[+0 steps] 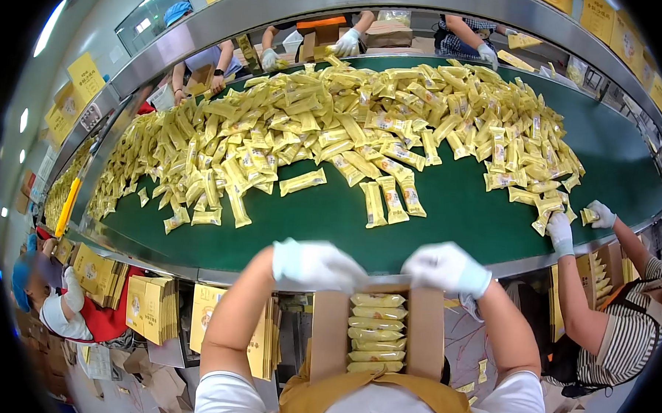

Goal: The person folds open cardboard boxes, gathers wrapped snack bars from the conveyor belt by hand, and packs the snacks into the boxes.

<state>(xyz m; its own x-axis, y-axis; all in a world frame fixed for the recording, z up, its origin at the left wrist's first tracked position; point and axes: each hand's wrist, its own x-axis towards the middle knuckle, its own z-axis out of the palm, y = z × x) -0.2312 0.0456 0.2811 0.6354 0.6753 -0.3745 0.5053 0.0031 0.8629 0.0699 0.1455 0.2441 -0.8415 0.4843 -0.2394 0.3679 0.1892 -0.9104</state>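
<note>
My left hand point(322, 267), in a white glove, is above the far left corner of an open cardboard carton point(330, 332). Opposite it, my gloved right hand point(446, 269) hovers around the far right corner. Motion smears the fingers of both hands, so their grip cannot be made out. Inside the carton, several yellow wrapped snack packets point(377, 324) lie in a neat column, with the side flaps folded outward. Just beyond my hands, three loose packets point(393, 200) lie side by side on the green conveyor belt point(308, 231).
A large heap of yellow packets point(298, 120) covers much of the belt. Stacks of flat yellow cartons point(151, 309) stand at the left. A co-worker in a striped shirt point(621, 337) handles packets at right; other gloved people work across the belt. A metal rail point(443, 1) arches overhead.
</note>
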